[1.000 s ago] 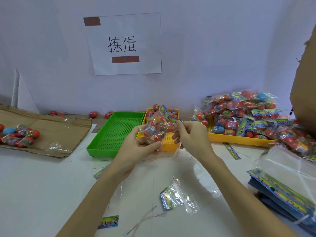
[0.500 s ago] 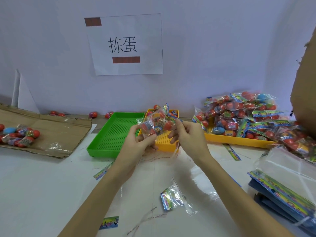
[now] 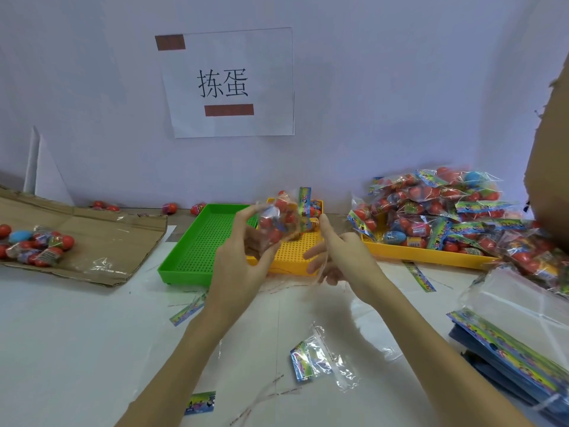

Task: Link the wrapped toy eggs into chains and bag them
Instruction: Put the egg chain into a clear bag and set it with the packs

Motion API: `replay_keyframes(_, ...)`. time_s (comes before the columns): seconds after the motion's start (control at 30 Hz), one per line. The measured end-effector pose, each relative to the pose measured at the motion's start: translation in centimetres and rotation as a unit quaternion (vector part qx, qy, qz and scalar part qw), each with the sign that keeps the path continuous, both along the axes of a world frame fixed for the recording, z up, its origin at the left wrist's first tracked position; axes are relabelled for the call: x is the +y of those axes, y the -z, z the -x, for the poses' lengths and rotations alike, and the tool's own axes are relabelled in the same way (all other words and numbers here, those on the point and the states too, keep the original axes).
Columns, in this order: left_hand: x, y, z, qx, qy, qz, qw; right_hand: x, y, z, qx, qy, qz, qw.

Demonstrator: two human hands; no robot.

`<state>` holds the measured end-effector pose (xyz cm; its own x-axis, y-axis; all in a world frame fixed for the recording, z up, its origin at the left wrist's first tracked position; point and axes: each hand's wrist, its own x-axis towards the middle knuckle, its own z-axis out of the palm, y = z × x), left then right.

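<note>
A person's left hand (image 3: pixel 243 257) lifts a clear bag of red wrapped toy eggs (image 3: pixel 281 221) above the worktop (image 3: pixel 77 334), thumb and fingers curled round the bag's lower end; that grip sits in front of the small yellow tray (image 3: pixel 295 257), and the bag's printed header strip points upward. Just right of the bag, the right hand (image 3: pixel 341 257) hangs apart from it, fingers loosely spread and its grip empty, blurred by motion. Directly left of the gripping hand lies a green perforated tray (image 3: pixel 200 241). Farther left, a flattened piece of cardboard (image 3: pixel 101 238) carries a small cluster of wrapped eggs (image 3: pixel 34 245), most red and one blue. Right of the free hand, a long yellow tray (image 3: pixel 428 252) is heaped with filled bags of eggs (image 3: pixel 437 204) that spill toward the right edge. Nearer the person, below both hands, an empty clear bag with a coloured header (image 3: pixel 320 359) lies flat on the worktop, and a stack of unused bags (image 3: pixel 517 343) sits at the near right. A few loose eggs (image 3: pixel 169 208) rest along the wall beyond the green tray, beneath a paper sign (image 3: pixel 228 83).
</note>
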<state>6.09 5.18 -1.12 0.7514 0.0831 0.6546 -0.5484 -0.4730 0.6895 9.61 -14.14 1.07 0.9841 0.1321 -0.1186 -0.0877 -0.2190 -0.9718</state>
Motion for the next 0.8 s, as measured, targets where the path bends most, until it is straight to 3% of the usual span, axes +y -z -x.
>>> replay_keyframes(0.1, 0.1, 0.1, 0.2, -0.091, -0.018, -0.187, 0.978, -0.5, -0.7, 0.1, 0.085, -0.146, -0.149, 0.974)
replay_keyframes(0.17, 0.3, 0.3, 0.0, -0.131, -0.024, -0.297, 0.946, -0.3, -0.9, 0.3, 0.089, -0.179, -0.202, 0.959)
replay_keyframes(0.27, 1.0, 0.5, -0.3, -0.105, 0.033, -0.332, 0.937, -0.3, -1.0, 0.4, 0.064, -0.162, -0.205, 0.963)
replay_keyframes(0.33, 0.9, 0.8, -0.2, -0.040, 0.066, -0.253, 0.964, -0.4, -1.0, 0.4, 0.064, -0.160, -0.225, 0.959)
replay_keyframes(0.4, 0.1, 0.8, -0.1, 0.026, 0.067, -0.097, 0.993, -0.5, -1.0, 0.4, 0.067, -0.144, -0.231, 0.960)
replay_keyframes(0.47, -0.6, 0.6, -0.2, 0.057, 0.055, 0.042, 0.996, -0.5, -1.0, 0.5, 0.055, -0.134, -0.206, 0.968)
replay_keyframes(0.63, -0.3, 0.0, -0.4, 0.172, 0.056, 0.250, 0.951, -1.1, -1.0, 0.7, 0.059, -0.176, -0.220, 0.958)
replay_keyframes(0.8, 0.4, -0.1, -0.5, 0.208, 0.110, 0.331, 0.914, -1.1, -0.8, 0.3, 0.043, -0.184, -0.227, 0.955)
